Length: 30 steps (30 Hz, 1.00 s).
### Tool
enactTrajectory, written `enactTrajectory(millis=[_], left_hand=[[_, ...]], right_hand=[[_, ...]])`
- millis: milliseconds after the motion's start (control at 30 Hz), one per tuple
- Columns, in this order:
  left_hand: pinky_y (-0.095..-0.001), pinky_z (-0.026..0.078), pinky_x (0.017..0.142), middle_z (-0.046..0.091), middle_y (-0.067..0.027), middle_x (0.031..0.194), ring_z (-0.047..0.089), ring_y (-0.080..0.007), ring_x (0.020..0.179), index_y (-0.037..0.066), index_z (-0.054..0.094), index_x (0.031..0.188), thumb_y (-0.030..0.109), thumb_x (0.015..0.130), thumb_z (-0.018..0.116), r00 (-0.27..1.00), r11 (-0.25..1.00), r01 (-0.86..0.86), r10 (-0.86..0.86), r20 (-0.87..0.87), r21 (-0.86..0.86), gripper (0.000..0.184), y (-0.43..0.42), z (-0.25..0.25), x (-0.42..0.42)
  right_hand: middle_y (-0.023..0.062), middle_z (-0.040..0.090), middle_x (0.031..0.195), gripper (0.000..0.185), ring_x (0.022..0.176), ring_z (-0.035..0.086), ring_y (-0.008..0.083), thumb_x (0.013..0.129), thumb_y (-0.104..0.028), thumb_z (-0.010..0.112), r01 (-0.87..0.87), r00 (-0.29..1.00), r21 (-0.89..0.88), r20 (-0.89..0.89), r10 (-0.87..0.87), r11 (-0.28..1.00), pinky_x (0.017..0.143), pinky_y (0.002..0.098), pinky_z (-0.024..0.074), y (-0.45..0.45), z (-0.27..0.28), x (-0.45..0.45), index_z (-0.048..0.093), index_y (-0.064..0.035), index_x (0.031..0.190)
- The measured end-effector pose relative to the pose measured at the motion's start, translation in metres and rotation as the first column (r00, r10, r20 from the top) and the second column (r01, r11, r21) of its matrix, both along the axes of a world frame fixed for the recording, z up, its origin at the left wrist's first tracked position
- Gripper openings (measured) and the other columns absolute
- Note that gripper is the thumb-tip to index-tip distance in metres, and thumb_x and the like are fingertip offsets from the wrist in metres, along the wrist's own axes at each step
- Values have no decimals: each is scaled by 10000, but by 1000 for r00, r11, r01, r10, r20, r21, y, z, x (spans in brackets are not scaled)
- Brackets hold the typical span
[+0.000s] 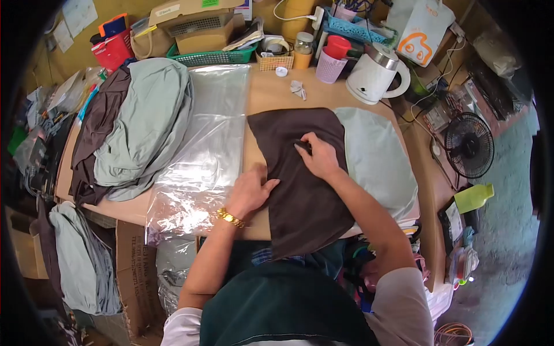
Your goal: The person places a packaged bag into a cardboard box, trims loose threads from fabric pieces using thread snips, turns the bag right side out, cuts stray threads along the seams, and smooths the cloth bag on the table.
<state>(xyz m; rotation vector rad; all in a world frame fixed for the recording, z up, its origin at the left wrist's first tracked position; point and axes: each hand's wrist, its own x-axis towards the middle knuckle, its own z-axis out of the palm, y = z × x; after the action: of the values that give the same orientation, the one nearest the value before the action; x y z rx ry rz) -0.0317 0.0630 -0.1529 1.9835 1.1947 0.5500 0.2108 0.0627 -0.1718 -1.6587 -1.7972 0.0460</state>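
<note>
A dark brown piece of cloth [309,202] lies across the table in front of me, its lower corner hanging over the near edge. Beside it, on the right, spreads a pale grey-green cloth [381,161], partly covered by the brown one. My left hand [249,189] is at the brown cloth's left edge, thumb stretched out and apart from its slightly blurred fingers. On top of the brown cloth, my right hand [319,157] has its fingers closed around something small and dark; whether it is a tool or a fold of cloth, I cannot tell.
Clear plastic sheets [216,121] lie left of the brown cloth, with a heap of grey-green and brown cloth [144,115] beyond. At the back stand a white kettle [372,75], a lilac cup [330,66] and a green basket [222,56]. A black fan [468,144] is at right.
</note>
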Motion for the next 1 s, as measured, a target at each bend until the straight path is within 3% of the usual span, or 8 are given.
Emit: enactTrajectory(millis=[133,300,400,533,633,700,867,1000], left_hand=[[-414,497,696,654,-171,729,645,-350,756,-4,677,780,300,876,652,985,991,86,-99,-140,-102,320,-2,28,-31],[-457,492,853,637,-252,1035,626,-412,972,-52,452,1260,304,893,646,963,992,-125,124,240,-12,547,6,-11,-29],[-454,490,875,635,-244,1067,614,-429,990,-54,428,1264,339,866,684,963,935,-256,225,147,247,615,-4,-14,9],[-430,496,738,653,-183,857,642,-364,795,0,532,1187,403,837,718,972,967,-236,234,36,94,566,-3,-2,21],[-423,480,697,639,-190,770,631,-357,760,-19,630,991,367,872,675,979,995,77,-87,-185,-60,407,4,13,-5],[-383,456,646,593,-177,672,602,-274,679,-33,643,819,293,913,617,960,951,276,-269,73,-136,341,5,13,-31],[-250,342,519,467,6,589,406,-55,595,-9,598,730,269,971,568,922,953,-245,286,262,-181,369,2,50,-82],[-240,498,621,637,-95,1048,612,-116,811,18,587,1137,316,976,558,801,953,-242,301,517,-181,340,4,44,-56]], right_hand=[[144,640,765,257,729,636,360,891,-299,655,41,999,-59,-27,-43,997,623,458,482,15,-1,13,549,-90,994],[192,676,971,319,974,629,385,946,-355,546,129,989,-490,125,-77,862,812,471,485,26,33,7,548,-56,1058],[188,678,968,332,962,633,389,949,-363,534,111,987,-537,155,-32,836,818,481,482,4,80,-24,549,-58,1078],[186,671,904,299,876,653,381,908,-316,623,102,994,-221,-12,-108,970,756,461,507,-43,71,-63,541,-47,1011],[171,654,808,258,777,649,379,888,-263,663,186,981,-164,91,-173,969,670,448,497,-50,18,-58,531,-48,941],[171,651,799,240,762,647,378,888,-236,662,178,983,-160,84,-166,971,660,450,493,-48,3,-46,524,-45,930],[185,637,772,176,721,641,378,896,-144,646,158,987,-64,-14,-159,985,621,440,481,-50,0,-45,514,-30,911],[189,641,783,151,749,639,395,907,-130,621,194,956,-66,-212,-203,979,640,457,479,-49,2,-45,504,-38,930]])
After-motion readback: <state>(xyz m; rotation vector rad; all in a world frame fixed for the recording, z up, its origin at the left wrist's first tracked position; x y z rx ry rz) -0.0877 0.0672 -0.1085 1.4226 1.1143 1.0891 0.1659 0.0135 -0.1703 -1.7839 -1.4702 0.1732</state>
